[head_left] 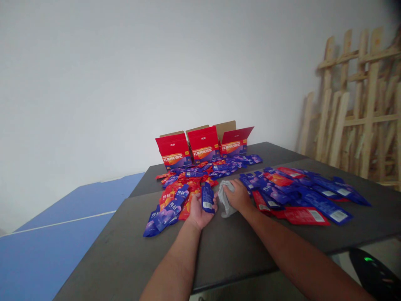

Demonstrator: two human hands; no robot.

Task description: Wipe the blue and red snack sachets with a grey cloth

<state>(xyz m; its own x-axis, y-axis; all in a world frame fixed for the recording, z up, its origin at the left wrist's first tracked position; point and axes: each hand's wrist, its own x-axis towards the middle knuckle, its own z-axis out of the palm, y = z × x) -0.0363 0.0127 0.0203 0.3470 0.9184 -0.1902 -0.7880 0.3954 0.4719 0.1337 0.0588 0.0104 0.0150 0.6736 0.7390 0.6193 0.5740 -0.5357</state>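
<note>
A blue pouch with a white barcode label lies across the palm of my left hand, its fingers curled around the edge. Close by on the right, my right hand grips a crumpled pale grey cloth, which hangs just beside the pouch. Left of my left hand, blue and red pouches overlap in a pile. To the right of my right hand is a bigger heap of blue and red pouches, several with barcodes facing up.
Three open red boxes stand at the back of the dark grey table, more pouches spread before them. A blue table adjoins on the left. Wooden frames lean at the right wall. A black device is at lower right.
</note>
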